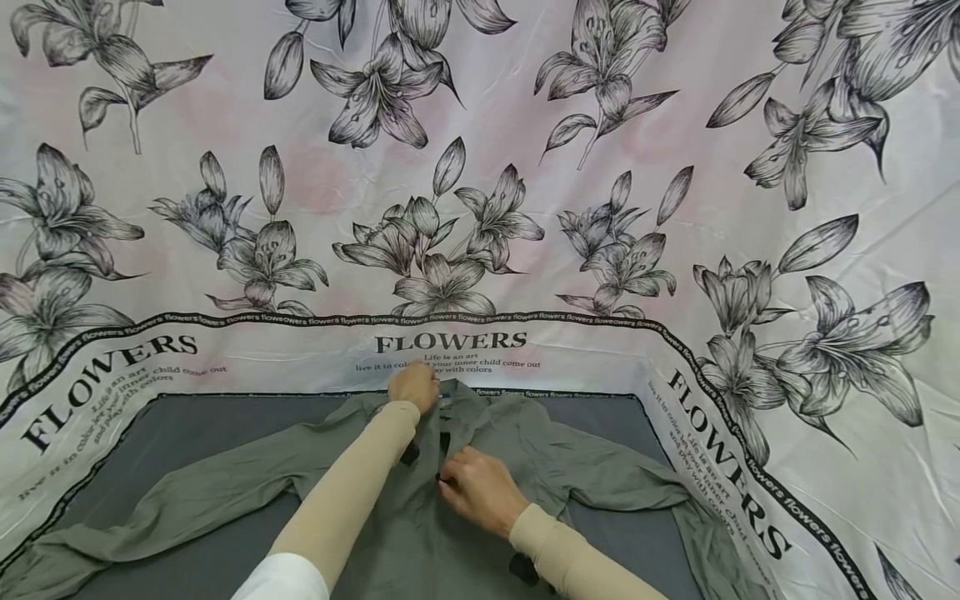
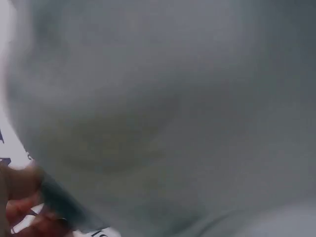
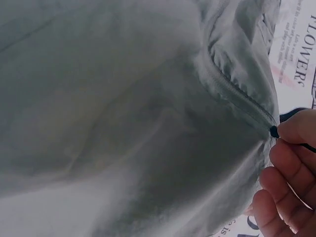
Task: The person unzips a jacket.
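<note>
A grey-green zip jacket (image 1: 405, 508) lies front up, its sleeves spread to both sides. At its collar, my left hand (image 1: 415, 387) grips the fabric edge; in the left wrist view blurred cloth fills most of the picture, with the fingers (image 2: 24, 185) at the lower left. Lower on the front, my right hand (image 1: 483, 490) pinches the small dark zipper pull (image 3: 274, 131) between thumb and forefinger. From that pull the zipper (image 3: 232, 89) curves away along the raised cloth in the right wrist view. Part of the collar is hidden behind the left hand.
Beneath the jacket is a dark grey surface (image 1: 225, 417). White cloth printed with black lilies (image 1: 442, 225) and lettering rises behind it and along both sides. The left sleeve end in view (image 1: 45, 558) reaches the picture's lower corner.
</note>
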A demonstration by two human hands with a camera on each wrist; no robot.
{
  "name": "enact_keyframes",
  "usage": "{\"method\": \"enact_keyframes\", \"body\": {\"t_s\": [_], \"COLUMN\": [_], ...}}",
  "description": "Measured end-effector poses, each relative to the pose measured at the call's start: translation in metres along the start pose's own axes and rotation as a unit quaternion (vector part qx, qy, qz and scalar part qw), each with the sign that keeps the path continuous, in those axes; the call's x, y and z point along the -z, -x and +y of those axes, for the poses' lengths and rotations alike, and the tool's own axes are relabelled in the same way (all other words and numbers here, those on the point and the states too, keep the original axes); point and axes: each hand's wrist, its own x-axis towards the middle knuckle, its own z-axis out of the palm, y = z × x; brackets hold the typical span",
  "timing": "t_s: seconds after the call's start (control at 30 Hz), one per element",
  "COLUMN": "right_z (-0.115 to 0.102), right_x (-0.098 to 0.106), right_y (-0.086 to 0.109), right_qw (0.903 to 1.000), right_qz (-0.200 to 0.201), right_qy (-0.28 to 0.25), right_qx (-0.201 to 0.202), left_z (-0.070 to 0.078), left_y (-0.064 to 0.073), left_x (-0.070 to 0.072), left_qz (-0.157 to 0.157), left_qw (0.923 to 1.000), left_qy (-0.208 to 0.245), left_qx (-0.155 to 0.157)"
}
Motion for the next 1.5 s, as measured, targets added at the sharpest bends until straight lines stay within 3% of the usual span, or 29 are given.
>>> {"method": "enact_keyframes", "body": {"t_s": [0.1, 0.23, 0.47, 0.6, 0.67, 0.93, 1.13, 1.5], "right_z": [0.002, 0.005, 0.014, 0.016, 0.016, 0.016, 0.015, 0.013], "right_x": [0.000, -0.004, -0.006, -0.006, -0.006, -0.003, -0.002, -0.003], "right_y": [0.000, 0.001, 0.001, 0.001, 0.000, -0.005, -0.008, -0.012], "right_qw": [1.0000, 0.9999, 0.9992, 0.9989, 0.9989, 0.9982, 0.9977, 0.9977], "right_qz": [0.006, 0.008, 0.029, 0.038, 0.038, 0.039, 0.039, 0.036], "right_qy": [0.000, 0.003, 0.025, 0.025, 0.025, 0.025, 0.022, 0.022], "right_qx": [0.001, -0.005, -0.016, -0.009, -0.010, -0.037, -0.050, -0.053], "left_z": [-0.002, 0.000, 0.001, 0.001, 0.002, 0.002, 0.001, -0.001], "left_y": [0.004, 0.027, 0.077, 0.097, 0.104, 0.117, 0.118, 0.115], "left_x": [-0.001, 0.007, 0.015, 0.015, 0.015, 0.014, 0.009, 0.011], "left_qz": [0.006, 0.002, -0.079, -0.121, -0.126, -0.058, -0.004, 0.022], "left_qw": [0.9997, 0.9964, 0.9793, 0.9699, 0.9670, 0.9714, 0.9671, 0.9637], "left_qy": [-0.003, 0.029, 0.058, 0.055, 0.050, -0.018, -0.070, -0.080], "left_qx": [-0.024, -0.079, -0.177, -0.204, -0.216, -0.230, -0.245, -0.254]}}
